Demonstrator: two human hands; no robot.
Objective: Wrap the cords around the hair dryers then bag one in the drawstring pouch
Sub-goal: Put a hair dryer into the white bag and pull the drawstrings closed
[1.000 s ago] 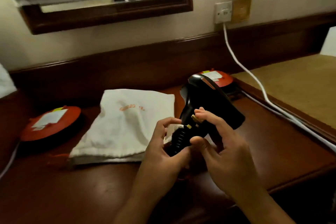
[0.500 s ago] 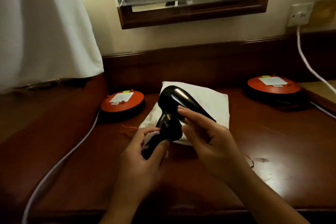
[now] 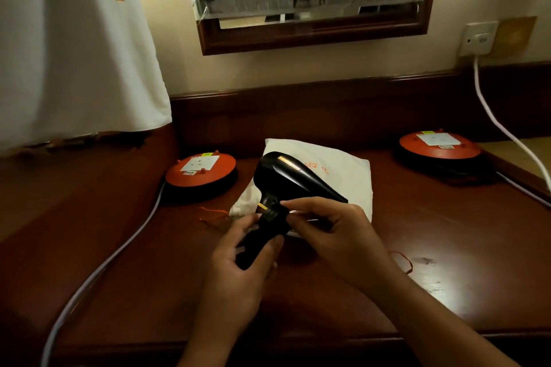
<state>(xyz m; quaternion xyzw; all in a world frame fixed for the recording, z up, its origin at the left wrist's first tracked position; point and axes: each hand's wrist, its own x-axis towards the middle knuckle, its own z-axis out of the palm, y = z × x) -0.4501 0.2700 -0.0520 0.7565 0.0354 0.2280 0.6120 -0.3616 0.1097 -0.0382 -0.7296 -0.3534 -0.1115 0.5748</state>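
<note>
Above the desk (image 3: 447, 247), just in front of the white pouch (image 3: 343, 176), you hold the black hair dryer (image 3: 298, 179) up in the air. Your left hand (image 3: 241, 271) is wrapped round the handle from below. Your right hand (image 3: 334, 232) pinches something small at the top of the handle, next to a little yellow tag. I think it is the end of the cord, but it is too dark to be sure.

The big risk, I think, is the cord coming loose. If your right fingers let go before the end is tucked in, the loops could spring open, and you would have to wind them again. A soft hold on the handle could let the dryer tip, because the fat front part looks heavy. Then it could bump the desk.

The pouch lies on the desk with its gathered end and orange string (image 3: 211, 214) toward you. Pushing the dryer in with one hand could just shove the pouch toward the wall. The string could also catch on the dryer's nose. I cannot see a second hair dryer.
</note>
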